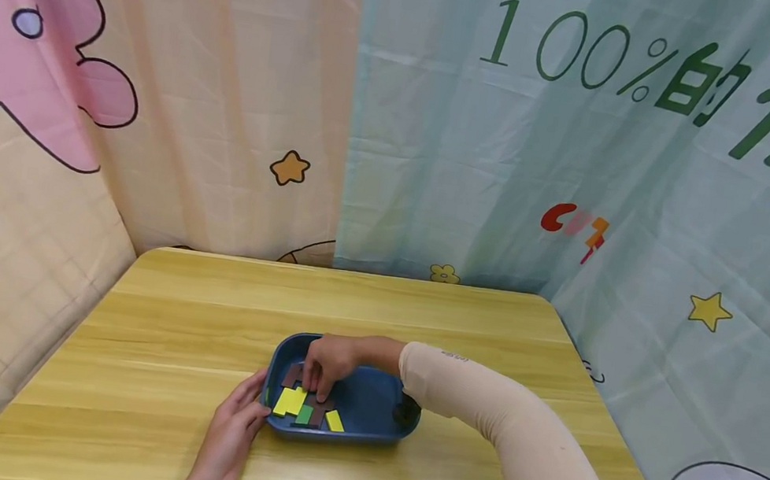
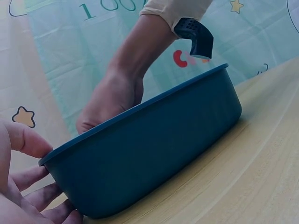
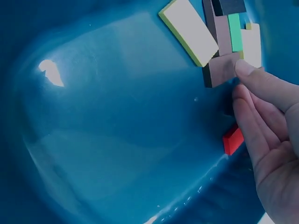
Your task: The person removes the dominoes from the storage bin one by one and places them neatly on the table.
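Note:
A blue rectangular tub point(image 1: 362, 437) stands on the table with several flat blocks at its left end. My left hand point(image 1: 233, 429) grips that end, thumb at the rim and fingers along the outer wall in the left wrist view. Inside the tub, my right hand point(image 1: 331, 361) pinches a dark brown block point(image 3: 222, 70) with thumb and fingertips. Close around it lie yellow blocks point(image 1: 290, 401), a green block point(image 1: 304, 414) and another yellow block point(image 3: 189, 30). Below the right fingers is a red block point(image 3: 232, 139), which the hand hides in the head view.
The wooden table point(image 1: 152, 340) reaches back to patterned curtains point(image 1: 437, 159). The tub's right half shows bare floor. A black wrist device point(image 2: 196, 37) on the right arm hangs over the tub's right end. The right sleeve point(image 1: 521, 422) crosses the table's right side.

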The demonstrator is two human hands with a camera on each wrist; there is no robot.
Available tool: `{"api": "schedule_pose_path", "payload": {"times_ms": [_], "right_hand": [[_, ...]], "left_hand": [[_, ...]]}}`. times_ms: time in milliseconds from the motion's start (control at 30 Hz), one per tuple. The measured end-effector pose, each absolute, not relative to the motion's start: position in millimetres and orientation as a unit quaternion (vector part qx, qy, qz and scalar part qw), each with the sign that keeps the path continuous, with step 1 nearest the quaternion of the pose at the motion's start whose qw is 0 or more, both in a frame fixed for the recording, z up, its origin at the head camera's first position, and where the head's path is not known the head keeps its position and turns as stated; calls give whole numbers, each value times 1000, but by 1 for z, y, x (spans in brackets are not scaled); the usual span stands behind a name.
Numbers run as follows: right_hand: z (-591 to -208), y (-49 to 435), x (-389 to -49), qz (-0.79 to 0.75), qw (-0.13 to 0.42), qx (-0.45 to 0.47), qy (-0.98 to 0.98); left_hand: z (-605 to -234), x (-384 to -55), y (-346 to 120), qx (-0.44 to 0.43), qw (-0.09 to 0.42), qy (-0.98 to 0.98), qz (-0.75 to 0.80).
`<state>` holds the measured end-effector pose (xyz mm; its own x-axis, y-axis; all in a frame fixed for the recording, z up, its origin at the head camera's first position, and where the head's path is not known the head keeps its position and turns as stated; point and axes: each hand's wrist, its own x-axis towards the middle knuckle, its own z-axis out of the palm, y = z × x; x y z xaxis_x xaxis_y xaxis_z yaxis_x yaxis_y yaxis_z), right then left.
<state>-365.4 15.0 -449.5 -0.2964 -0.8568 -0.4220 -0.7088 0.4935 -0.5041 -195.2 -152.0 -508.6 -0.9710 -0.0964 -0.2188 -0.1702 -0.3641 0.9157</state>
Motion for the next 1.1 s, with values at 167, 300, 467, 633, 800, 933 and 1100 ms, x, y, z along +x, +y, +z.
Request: {"api": "schedule_pose_path", "payload": {"times_ms": [167,300,467,633,800,933,1100], "right_hand": [[-454,15,-361,-86,295,-511,803],[-455,15,-359,-73,272,-524,804],[-456,15,-357,-79,269,-526,803],[-457,15,-353,-81,274,-519,805],[-455,15,-350,-79,282,-516,805],[-455,17,-348,-79,287,-519,801],[-454,22,-348,-90,285,-520,800]], "left_hand": [[-509,-195,-152,-115,20,563,818],[-506,-195,-151,-122,26,561,818],[-506,-195,-151,-120,24,562,818],[-507,-195,-152,-119,21,560,820],[-506,-195,-152,-117,19,562,818],[-506,-194,-152,-112,16,562,819],[-508,-193,-152,-109,16,561,820]]}}
